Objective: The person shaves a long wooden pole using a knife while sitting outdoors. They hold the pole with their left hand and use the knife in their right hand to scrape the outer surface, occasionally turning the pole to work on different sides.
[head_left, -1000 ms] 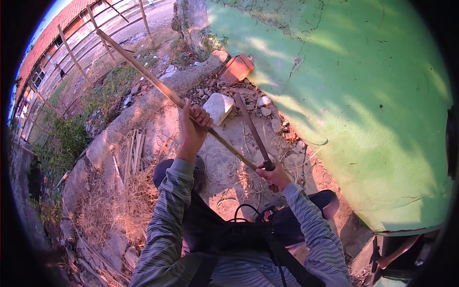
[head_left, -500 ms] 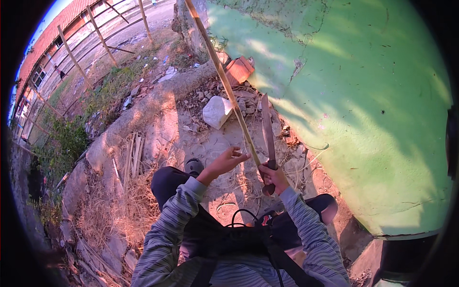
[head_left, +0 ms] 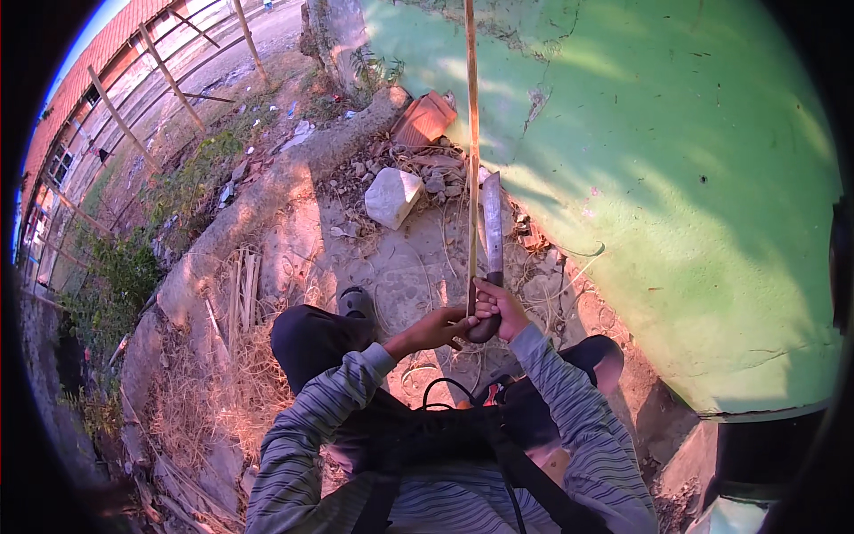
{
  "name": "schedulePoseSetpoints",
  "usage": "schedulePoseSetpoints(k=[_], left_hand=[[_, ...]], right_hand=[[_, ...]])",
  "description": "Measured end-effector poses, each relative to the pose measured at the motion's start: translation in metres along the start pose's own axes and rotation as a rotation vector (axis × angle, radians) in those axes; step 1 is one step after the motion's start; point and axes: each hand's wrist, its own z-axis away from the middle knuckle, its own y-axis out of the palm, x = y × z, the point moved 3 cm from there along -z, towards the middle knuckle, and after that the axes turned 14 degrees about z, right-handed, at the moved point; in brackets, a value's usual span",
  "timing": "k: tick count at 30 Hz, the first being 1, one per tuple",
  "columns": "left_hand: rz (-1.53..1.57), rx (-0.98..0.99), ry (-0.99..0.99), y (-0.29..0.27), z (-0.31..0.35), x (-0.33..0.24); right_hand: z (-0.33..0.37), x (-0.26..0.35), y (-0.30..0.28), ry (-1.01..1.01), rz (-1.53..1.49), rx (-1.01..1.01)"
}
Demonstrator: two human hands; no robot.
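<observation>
Two hands, one long stick [head_left: 473,107], one machete [head_left: 493,222], one pale stone [head_left: 393,198] and one terracotta block [head_left: 424,119] show here. The stick runs lengthwise to the right of the stone; the machete lies farther right of it, and the block sits beyond it. Nearer the body than the stone and to its right, the right hand [head_left: 501,309] is closed round the machete's handle, thumb side against the stick; the left hand [head_left: 436,327] has half-curled fingers at the stick's lower end, its grip unclear. Half a second earlier, the stick slanted leftward past the stone and the left hand was more open, farther up.
</observation>
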Motion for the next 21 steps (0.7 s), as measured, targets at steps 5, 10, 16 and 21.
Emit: schedulePoseSetpoints(k=[5, 10, 16, 21], left_hand=[[0.157, -0.043, 0.013, -0.001, -0.002, 0.005], [0.044, -0.076, 0.020, -0.011, 0.005, 0.002], [0.102, -0.097, 0.078, 0.004, 0.042, -0.019], [0.248, -0.165, 0.013, 0.031, 0.115, -0.050]], right_hand=[[-0.004, -0.002, -0.012, -0.043, 0.011, 0.004], [0.003, 0.002, -0.010, -0.045, 0.024, -0.010], [0.011, 0.007, -0.008, -0.088, 0.141, -0.025], [0.029, 0.021, 0.002, -0.190, 0.397, -0.161]])
